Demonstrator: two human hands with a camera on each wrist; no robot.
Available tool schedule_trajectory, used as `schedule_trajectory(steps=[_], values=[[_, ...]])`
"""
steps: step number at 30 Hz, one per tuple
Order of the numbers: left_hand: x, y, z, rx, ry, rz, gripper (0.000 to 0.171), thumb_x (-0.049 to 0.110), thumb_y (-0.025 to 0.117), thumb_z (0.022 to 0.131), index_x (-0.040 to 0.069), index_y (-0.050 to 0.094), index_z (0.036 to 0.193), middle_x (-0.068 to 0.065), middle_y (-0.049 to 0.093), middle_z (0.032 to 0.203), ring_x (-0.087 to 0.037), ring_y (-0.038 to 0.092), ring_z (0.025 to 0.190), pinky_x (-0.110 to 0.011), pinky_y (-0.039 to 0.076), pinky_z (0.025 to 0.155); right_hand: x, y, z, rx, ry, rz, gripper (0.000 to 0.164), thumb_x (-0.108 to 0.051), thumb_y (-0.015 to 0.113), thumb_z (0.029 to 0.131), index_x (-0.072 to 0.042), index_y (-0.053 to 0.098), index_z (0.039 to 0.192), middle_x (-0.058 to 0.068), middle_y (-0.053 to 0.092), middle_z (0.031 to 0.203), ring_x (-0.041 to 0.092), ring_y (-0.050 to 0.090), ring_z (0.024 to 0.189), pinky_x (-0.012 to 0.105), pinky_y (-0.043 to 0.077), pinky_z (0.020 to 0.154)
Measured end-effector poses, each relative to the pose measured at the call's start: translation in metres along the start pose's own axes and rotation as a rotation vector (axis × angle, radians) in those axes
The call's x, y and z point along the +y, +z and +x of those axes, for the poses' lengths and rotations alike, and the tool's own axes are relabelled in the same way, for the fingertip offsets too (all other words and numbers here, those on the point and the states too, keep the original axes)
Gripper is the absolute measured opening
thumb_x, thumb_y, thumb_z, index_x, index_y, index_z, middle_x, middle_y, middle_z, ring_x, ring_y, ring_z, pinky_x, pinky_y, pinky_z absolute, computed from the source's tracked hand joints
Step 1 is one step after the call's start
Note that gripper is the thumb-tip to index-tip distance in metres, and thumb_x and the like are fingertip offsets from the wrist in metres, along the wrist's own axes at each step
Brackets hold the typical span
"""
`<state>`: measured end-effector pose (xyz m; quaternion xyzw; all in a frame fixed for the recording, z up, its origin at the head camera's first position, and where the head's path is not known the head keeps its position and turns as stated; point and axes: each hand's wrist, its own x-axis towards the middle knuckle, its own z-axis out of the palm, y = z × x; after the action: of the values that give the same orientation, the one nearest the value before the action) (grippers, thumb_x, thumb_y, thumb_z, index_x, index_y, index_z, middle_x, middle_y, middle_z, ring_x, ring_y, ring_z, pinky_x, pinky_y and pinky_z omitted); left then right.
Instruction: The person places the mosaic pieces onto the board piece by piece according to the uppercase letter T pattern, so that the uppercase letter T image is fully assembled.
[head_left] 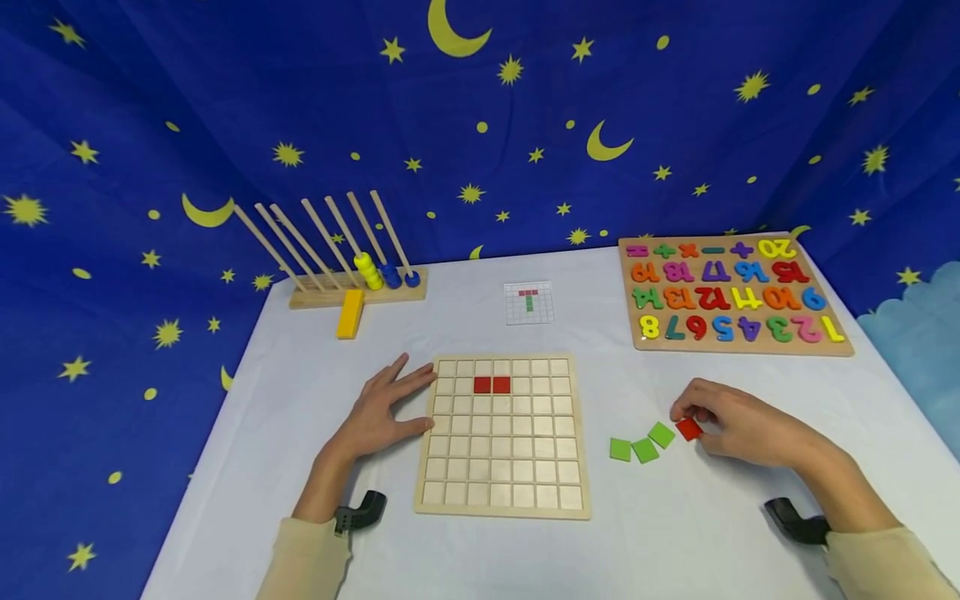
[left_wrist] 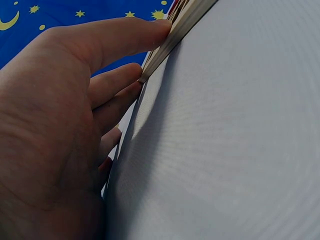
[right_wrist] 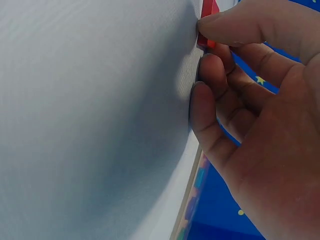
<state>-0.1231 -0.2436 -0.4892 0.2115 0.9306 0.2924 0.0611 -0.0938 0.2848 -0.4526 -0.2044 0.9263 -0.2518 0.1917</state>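
A wooden grid board (head_left: 504, 511) lies flat on the white table, with two red square tiles (head_left: 492, 385) side by side in its second row. Along the board's left edge, my left hand (head_left: 377, 417) rests with fingers spread, thumb and fingertips touching the rim. In the left wrist view the thumb lies on the board's side. My right hand (head_left: 753, 425) pinches another red tile (head_left: 688, 429) between thumb and fingers, low over the table right of the board. Three green square tiles (head_left: 645, 451) lie in a slanting row between that hand and the board.
Behind the board lies a small pattern card (head_left: 514, 314) showing a red and green T. A wooden number puzzle (head_left: 738, 347) stands back right. At back left is a peg abacus (head_left: 315, 297) with yellow and blue beads, a yellow block (head_left: 350, 314) in front of it.
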Motion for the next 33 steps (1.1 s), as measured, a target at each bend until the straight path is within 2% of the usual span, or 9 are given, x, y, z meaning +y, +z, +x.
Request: schedule_trajectory(steps=[13,23,33], values=[[-0.0005,0.0010,0.0000,0.000,-0.010,-0.006,0.070,0.055,0.070,0.081,0.031,0.048,0.143,0.011,0.035,0.151,-0.023,0.010,0.145,-0.059,0.012,0.108,-0.0013,0.0000,0.0009,-0.009,0.057,0.006,0.033,-0.008,0.076,0.074,-0.018,0.064,0.103,-0.006,0.053,0.092,0.015,0.050,0.087,0.034,0.049,0.078],[-0.0025,0.0025,-0.0001,0.006,-0.003,-0.010,0.070,0.055,0.070,0.081,0.031,0.048,0.143,0.012,0.035,0.151,-0.022,0.010,0.145,-0.058,0.012,0.109,-0.0001,0.0027,0.0007,-0.003,0.075,0.020,0.036,-0.012,0.079,0.073,-0.018,0.062,0.105,-0.006,0.054,0.093,0.016,0.050,0.088,0.039,0.049,0.081],[0.0007,0.0002,0.0002,0.029,0.036,-0.011,0.070,0.050,0.073,0.080,0.026,0.050,0.142,0.005,0.039,0.150,-0.029,0.014,0.144,-0.061,0.014,0.106,0.0043,0.0025,0.0021,0.013,0.056,0.044,0.035,-0.013,0.078,0.073,-0.016,0.063,0.105,-0.005,0.054,0.089,0.016,0.049,0.082,0.028,0.045,0.069]])
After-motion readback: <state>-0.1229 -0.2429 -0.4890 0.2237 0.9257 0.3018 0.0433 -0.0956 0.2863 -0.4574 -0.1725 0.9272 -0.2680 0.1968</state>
